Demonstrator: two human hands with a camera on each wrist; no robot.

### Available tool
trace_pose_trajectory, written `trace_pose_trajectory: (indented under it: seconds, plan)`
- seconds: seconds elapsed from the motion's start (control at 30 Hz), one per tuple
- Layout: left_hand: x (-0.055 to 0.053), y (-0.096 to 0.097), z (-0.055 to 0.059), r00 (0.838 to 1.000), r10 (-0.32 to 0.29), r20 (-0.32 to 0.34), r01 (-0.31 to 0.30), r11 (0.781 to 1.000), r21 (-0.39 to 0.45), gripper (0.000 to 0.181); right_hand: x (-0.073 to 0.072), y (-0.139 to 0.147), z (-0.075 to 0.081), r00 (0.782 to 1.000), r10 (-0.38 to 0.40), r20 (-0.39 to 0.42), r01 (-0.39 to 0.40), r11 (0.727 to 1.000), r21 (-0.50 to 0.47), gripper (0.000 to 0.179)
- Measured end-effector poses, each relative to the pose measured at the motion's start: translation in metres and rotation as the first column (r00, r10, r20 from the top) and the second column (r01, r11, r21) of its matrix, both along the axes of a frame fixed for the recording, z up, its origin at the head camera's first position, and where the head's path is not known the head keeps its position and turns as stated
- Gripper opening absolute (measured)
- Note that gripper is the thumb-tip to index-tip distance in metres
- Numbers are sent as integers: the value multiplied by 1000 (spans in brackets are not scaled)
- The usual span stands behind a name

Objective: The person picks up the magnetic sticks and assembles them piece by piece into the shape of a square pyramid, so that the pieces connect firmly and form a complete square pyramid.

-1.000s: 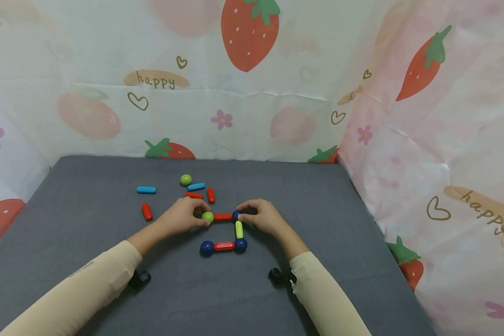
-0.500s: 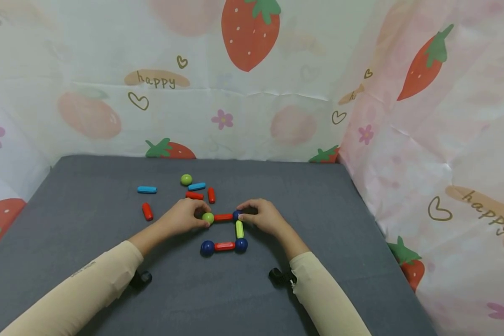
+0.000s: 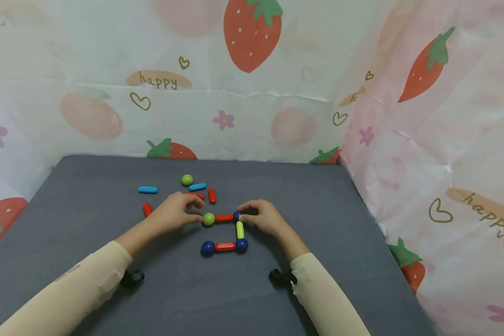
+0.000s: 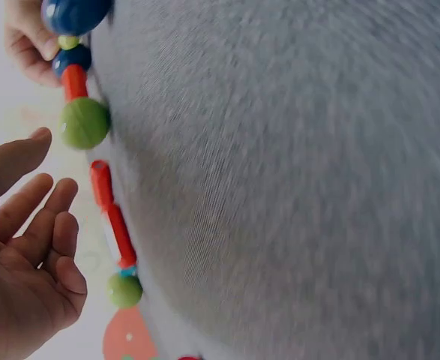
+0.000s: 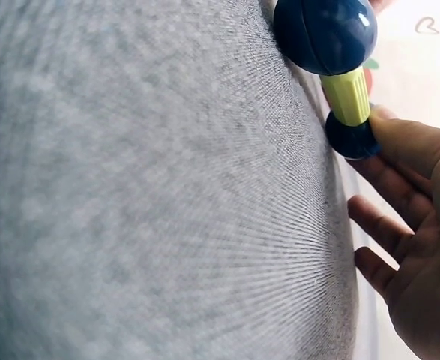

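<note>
A chain of balls and rods lies on the grey cloth. Its far row has a green ball (image 3: 208, 219), a red rod (image 3: 224, 218) and a dark blue ball (image 5: 352, 136). From there a yellow-green rod (image 3: 240, 230) leads to a second blue ball (image 3: 241, 245), then a red rod (image 3: 225, 247) and another blue ball (image 3: 207, 248). My right hand (image 3: 263, 217) pinches the far blue ball between thumb and fingers. Just left of the green ball is my left hand (image 3: 174, 213), thumb and fingers spread apart with nothing between them, as the left wrist view (image 4: 36, 247) shows.
Behind the chain lie a loose green ball (image 3: 187, 180), a blue rod (image 3: 198, 186) and red rods (image 3: 212, 196). Farther left are another blue rod (image 3: 147, 190) and a red rod (image 3: 147, 209), partly behind the left hand. A strawberry-print curtain (image 3: 252, 116) rises behind the table.
My left hand has let go of the green ball and drawn back a little to the left, its fingers parting. The right hand keeps its hold on the blue ball.
</note>
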State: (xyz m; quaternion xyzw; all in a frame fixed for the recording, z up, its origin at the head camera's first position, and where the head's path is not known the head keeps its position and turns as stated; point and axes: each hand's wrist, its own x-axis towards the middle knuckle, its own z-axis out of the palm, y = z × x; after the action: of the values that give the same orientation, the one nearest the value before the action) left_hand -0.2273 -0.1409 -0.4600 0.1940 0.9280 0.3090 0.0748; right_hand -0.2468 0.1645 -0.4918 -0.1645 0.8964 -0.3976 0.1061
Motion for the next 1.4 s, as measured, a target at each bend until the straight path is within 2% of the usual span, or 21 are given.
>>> trace_pose_trajectory:
  seconds: [0.1, 0.3, 0.57, 0.77, 1.03, 1.4]
  plan:
    - [2, -9, 4, 1000, 18, -22, -18, 1000, -3, 42, 0, 0, 0, 1000, 0, -1, 0, 1000, 2, 24]
    - [6, -31, 9, 999, 46, -21, -46, 999, -4, 41, 1, -1, 1, 1000, -1, 4, 1, 1000, -4, 24]
    - [7, -73, 14, 996, 9, -89, -14, 998, -58, 40, 1, 0, 0, 1000, 4, 7, -4, 1000, -7, 23]
    - [6, -98, 17, 998, 36, -58, -42, 993, -113, 41, 1, 1, 1, 1000, 5, 12, -4, 1000, -9, 24]
    - [-1, -116, 6, 993, -25, -118, 0, 980, -200, 37, 1, 0, -1, 1000, 5, 7, -5, 1000, -1, 23]
    - [-13, -120, -4, 990, -77, -121, 44, 966, -253, 29, 0, 1, 1, 1000, -4, 12, 4, 1000, 6, 24]
